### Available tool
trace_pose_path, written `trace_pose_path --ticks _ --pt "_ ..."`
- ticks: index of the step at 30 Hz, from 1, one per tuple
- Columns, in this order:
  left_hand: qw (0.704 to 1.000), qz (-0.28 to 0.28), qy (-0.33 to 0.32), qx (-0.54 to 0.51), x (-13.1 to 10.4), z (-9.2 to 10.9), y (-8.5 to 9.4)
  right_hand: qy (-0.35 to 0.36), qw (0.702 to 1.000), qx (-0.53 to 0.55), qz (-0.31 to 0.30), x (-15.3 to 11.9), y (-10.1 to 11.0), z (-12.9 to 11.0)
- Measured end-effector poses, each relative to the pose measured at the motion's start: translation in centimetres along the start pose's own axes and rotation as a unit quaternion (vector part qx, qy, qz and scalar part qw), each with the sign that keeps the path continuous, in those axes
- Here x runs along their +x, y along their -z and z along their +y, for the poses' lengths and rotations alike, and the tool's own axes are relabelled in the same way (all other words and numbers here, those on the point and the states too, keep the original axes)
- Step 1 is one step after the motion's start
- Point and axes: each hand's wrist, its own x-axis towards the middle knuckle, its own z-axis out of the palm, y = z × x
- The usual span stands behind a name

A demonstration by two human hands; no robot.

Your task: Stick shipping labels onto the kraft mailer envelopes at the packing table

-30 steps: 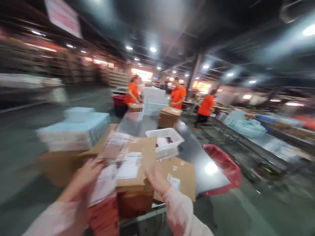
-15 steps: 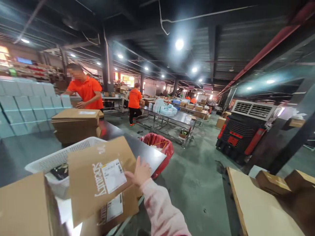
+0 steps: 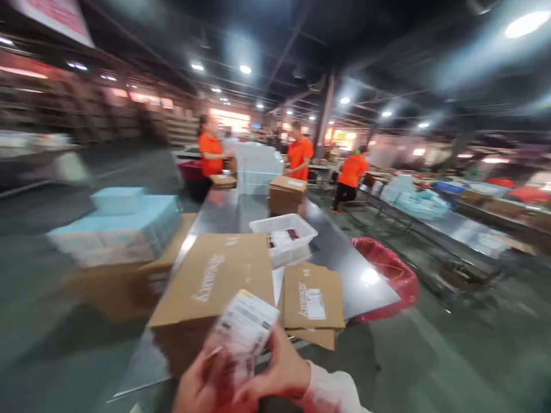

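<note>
In front of me a blurred white shipping label [image 3: 249, 318], perhaps one of several, is held between my hands. My left hand [image 3: 200, 376] grips its lower left side, fingers curled. At its right edge my right hand [image 3: 282, 367], in a pale pink sleeve, pinches it between thumb and fingers. Just beyond is a tall stack of flat brown cardboard boxes [image 3: 232, 269] with white lettering. Right of that stack lies a smaller pile of flat cardboard boxes [image 3: 329, 292], the top one bearing a white label.
A white plastic basket [image 3: 297, 244] stands on the metal table [image 3: 348, 275]. A red-lined bin [image 3: 404, 284] is at its right edge. Pale blue boxes [image 3: 146, 223] are stacked at left. People in orange shirts [image 3: 210, 155] work farther off.
The view has swung left and now shows the whole table. My right hand has left the labelled cardboard pile. Both hands now hold a label; my left hand was out of view before.
</note>
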Motion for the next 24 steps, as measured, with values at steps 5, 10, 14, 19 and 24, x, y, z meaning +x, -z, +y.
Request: trace_pose_path --ticks 5,10,14,19,24 --pt "0.993 0.074 -0.086 0.020 -0.8 1.3 3.5 -0.113 0.991 -0.017 0.072 1.0 -2.4 1.2" --pt "0.985 -0.003 0.008 -0.172 1.2 2.7 4.3 -0.088 0.988 -0.106 -0.068 1.9 -2.1 0.5" --pt "0.984 0.032 -0.006 -0.177 1.1 2.8 4.1 -0.087 0.979 -0.179 -0.053 3.7 -0.9 -1.1" --pt "0.978 0.113 -0.039 -0.172 1.4 1.5 2.8 -0.037 0.958 -0.283 -0.020 4.9 -1.1 -1.8" --pt "0.965 0.206 -0.070 -0.146 2.7 0.3 1.8 -0.097 0.966 -0.234 -0.047 6.1 -1.4 -1.6"
